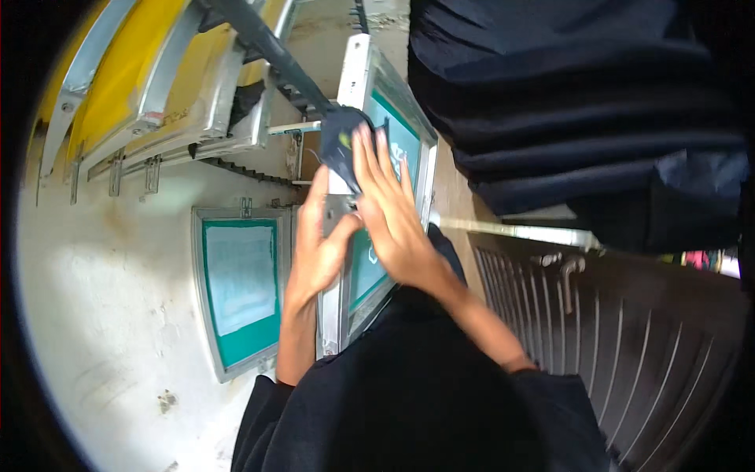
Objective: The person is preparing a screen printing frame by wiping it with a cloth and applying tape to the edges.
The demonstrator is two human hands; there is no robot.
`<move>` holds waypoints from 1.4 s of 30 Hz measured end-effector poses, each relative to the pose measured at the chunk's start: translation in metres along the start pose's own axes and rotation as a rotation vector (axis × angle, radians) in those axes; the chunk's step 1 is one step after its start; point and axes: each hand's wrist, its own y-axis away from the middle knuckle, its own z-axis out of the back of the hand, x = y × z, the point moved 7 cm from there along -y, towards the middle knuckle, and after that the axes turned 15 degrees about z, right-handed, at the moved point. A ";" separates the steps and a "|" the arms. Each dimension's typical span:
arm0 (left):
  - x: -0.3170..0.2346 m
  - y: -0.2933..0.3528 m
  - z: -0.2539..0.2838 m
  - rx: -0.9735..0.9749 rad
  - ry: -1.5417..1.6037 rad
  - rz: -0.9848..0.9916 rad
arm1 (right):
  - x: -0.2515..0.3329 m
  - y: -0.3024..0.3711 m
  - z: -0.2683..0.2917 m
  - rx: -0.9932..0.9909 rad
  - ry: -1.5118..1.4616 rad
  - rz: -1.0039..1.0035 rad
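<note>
A screen-printing frame (333,316) with a pale metal rim and a teal-bordered mesh stands upright in front of me, seen at a slant. My left hand (318,248) grips its near edge, thumb and fingers either side of a grey metal bracket (336,208). Black cloth (340,141) is draped over the frame's edge above the bracket, below a dark toothed bar (275,55). My right hand (391,208) lies against this cloth with its fingers stretched out, slightly blurred. Its thumb is close to the left thumb, by the bracket.
Several yellow-meshed frames (149,79) hang at the upper left. Another teal-bordered frame (240,293) is against the stained white wall (118,291). Black fabric (566,102) fills the upper right, above a dark slatted panel (629,315) with a metal latch (568,279).
</note>
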 end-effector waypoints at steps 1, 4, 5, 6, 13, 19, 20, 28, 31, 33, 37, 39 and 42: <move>-0.007 0.007 -0.004 0.065 0.085 0.049 | -0.004 -0.013 0.006 -0.060 0.001 0.030; -0.016 0.018 -0.002 0.017 0.046 0.098 | -0.037 -0.064 0.024 -0.217 0.040 0.073; -0.034 0.009 0.003 0.022 0.032 0.077 | -0.027 -0.074 0.029 -0.198 0.087 0.090; -0.049 0.004 -0.002 0.040 0.022 0.054 | -0.010 -0.071 0.037 -0.182 0.148 0.099; -0.058 0.095 -0.026 -0.053 0.082 0.035 | 0.028 -0.056 0.062 -0.411 0.123 0.263; -0.058 0.132 -0.045 -0.093 0.077 0.003 | 0.014 -0.002 0.061 -0.418 -0.021 0.238; -0.053 0.144 -0.046 -0.097 0.091 -0.012 | 0.018 0.012 0.055 -0.346 0.009 0.273; -0.056 0.159 -0.062 -0.142 0.086 0.009 | -0.041 0.009 0.079 -0.425 0.048 0.133; -0.048 0.173 -0.058 -0.209 0.083 0.017 | -0.005 0.004 0.068 -0.124 -0.079 0.129; -0.052 0.166 -0.064 -0.235 0.075 0.016 | -0.068 0.012 0.067 -0.412 0.103 0.077; -0.035 0.153 -0.060 -0.278 0.081 0.106 | -0.190 0.051 0.022 -0.278 0.021 -0.252; -0.038 0.155 -0.077 -0.289 0.049 0.139 | -0.170 0.043 0.012 -0.282 -0.086 -0.131; -0.040 0.152 -0.085 -0.334 -0.068 0.216 | -0.073 0.018 0.063 -0.502 -0.253 0.209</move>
